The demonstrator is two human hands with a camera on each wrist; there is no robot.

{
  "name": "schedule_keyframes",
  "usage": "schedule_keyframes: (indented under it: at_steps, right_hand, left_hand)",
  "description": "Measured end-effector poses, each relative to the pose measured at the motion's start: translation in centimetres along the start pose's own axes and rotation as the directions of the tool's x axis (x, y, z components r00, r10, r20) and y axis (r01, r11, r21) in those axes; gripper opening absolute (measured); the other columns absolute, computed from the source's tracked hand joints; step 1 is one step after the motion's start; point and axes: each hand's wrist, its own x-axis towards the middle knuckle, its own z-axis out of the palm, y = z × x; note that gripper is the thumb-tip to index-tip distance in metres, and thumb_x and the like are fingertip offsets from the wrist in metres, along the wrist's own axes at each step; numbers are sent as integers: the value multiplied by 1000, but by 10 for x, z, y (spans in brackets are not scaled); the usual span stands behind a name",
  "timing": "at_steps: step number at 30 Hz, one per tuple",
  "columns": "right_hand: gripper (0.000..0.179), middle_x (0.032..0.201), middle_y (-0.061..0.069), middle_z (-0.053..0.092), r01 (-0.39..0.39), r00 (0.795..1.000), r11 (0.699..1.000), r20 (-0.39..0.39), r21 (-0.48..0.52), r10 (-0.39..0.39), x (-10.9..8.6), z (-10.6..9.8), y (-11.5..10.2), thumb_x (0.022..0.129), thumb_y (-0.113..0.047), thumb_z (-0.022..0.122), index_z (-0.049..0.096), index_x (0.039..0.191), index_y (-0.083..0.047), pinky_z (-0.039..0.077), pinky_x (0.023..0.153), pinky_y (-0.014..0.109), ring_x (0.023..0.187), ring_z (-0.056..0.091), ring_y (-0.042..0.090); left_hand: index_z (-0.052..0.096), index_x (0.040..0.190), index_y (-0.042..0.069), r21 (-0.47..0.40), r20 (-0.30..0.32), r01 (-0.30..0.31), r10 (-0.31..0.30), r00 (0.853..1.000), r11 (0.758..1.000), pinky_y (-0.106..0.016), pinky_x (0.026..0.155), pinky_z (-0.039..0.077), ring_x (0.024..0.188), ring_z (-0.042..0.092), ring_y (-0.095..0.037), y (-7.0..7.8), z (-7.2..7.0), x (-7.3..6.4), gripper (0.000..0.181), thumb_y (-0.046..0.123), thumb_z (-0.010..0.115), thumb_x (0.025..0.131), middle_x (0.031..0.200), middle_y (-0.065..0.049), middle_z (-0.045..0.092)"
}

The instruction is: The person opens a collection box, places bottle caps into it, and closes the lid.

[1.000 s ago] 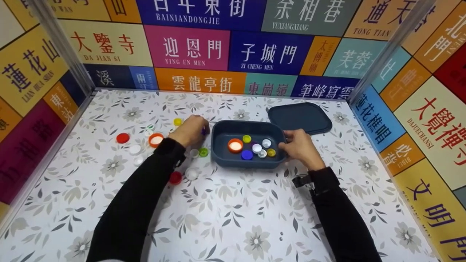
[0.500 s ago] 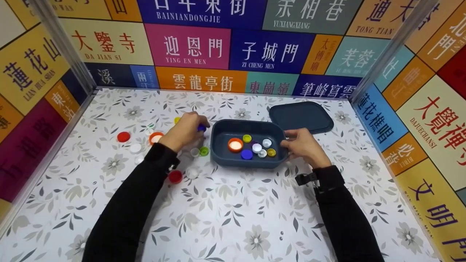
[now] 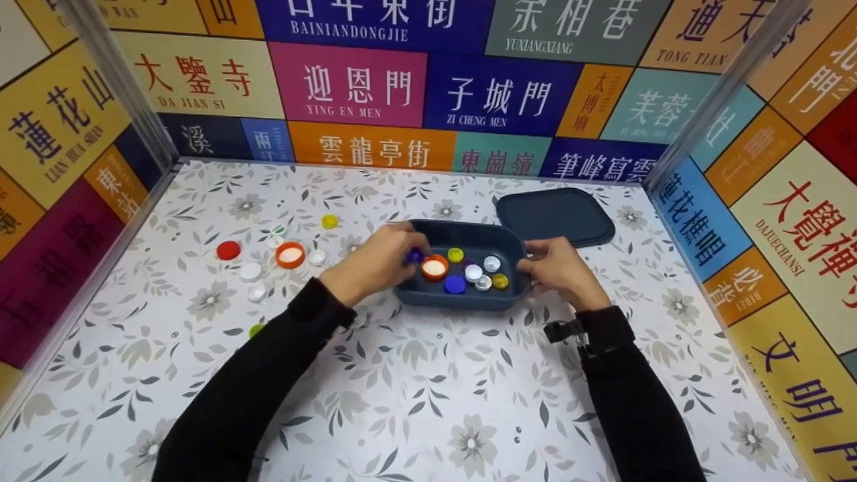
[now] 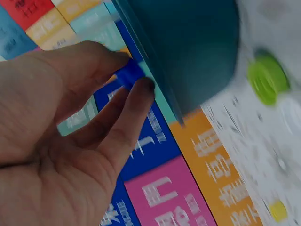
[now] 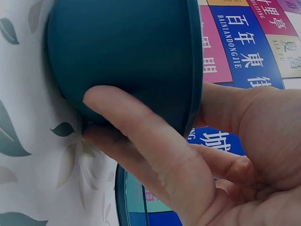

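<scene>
My left hand (image 3: 378, 262) pinches a small blue bottle cap (image 4: 128, 73) between thumb and fingertips. In the head view it reaches over the left end of a dark blue plastic box (image 3: 462, 303), the cap just inside the rim. My right hand (image 3: 561, 271) grips the box's right end, thumb at the rim and fingers (image 5: 127, 115) against the outer wall. Lying in the box are an orange cap (image 3: 434, 269), a blue cap (image 3: 454, 285), a gold cap (image 3: 499, 281), a yellow cap (image 3: 455, 255) and several white ones.
The box's dark lid (image 3: 556, 215) lies flat behind the right hand. Loose caps are spread on the left: a red one (image 3: 228, 250), an orange one (image 3: 290, 255), a yellow one (image 3: 329, 221) and several white ones. A green cap (image 3: 256, 331) shows beside the left sleeve. Printed panels wall the table.
My left hand has carried the blue cap rightward from beside the box to over its left end. My right hand keeps its grip on the box, which has hardly moved.
</scene>
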Motion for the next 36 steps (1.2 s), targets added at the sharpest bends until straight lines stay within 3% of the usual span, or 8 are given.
schedule_keyframes:
  at_steps: [7, 12, 15, 26, 32, 36]
  right_hand:
    - [65, 149, 38, 72, 4, 1000, 1000, 3, 1, -4, 0, 1, 2, 108, -3, 68, 53, 171, 3, 70, 64, 31, 82, 84, 15]
    - [64, 148, 36, 74, 12, 1000, 1000, 5, 6, -12, -1, 1, 2, 107, -2, 69, 56, 170, 1, 70, 63, 30, 83, 85, 19]
    - [63, 147, 34, 76, 15, 1000, 1000, 5, 3, -15, -1, 1, 2, 107, -2, 69, 58, 169, 0, 69, 62, 29, 85, 86, 20]
    - [65, 146, 34, 76, 11, 1000, 1000, -5, 2, -11, -2, 1, 1, 106, -2, 68, 57, 170, -1, 70, 64, 31, 83, 86, 20]
    - [64, 143, 36, 77, 11, 1000, 1000, -5, 1, -11, -2, 1, 1, 106, -2, 69, 58, 169, 0, 70, 63, 31, 80, 85, 19]
    - [64, 144, 37, 76, 6, 1000, 1000, -9, 3, -6, -2, 1, 1, 107, -2, 69, 57, 169, 1, 71, 64, 31, 80, 85, 18]
  left_hand:
    - [87, 127, 4, 45, 158, -37, 30, 987, 998, -46, 107, 68, 116, 78, -36, 14, 14, 11, 31, -5, 82, 98, 122, -20, 82]
    - [88, 117, 3, 21, 210, -91, 84, 974, 996, -48, 110, 68, 117, 83, -37, 13, 18, 17, 26, -9, 80, 97, 119, -17, 88]
    - [89, 117, 3, -16, 224, -88, 89, 970, 996, -47, 110, 68, 119, 84, -37, 13, 18, 18, 27, -11, 79, 96, 120, -17, 89]
    - [87, 132, 4, -29, 205, -46, 51, 977, 999, -44, 107, 69, 121, 84, -35, 14, 13, 20, 36, -5, 83, 97, 131, -14, 88]
    - [84, 135, 3, -26, 173, -22, 26, 985, 999, -48, 107, 66, 120, 76, -38, 12, 5, 13, 35, 4, 85, 100, 130, -21, 83]
    - [83, 140, 6, -33, 145, 5, 0, 989, 999, -49, 112, 64, 125, 75, -37, 7, -4, 6, 39, 13, 88, 101, 135, -18, 79]
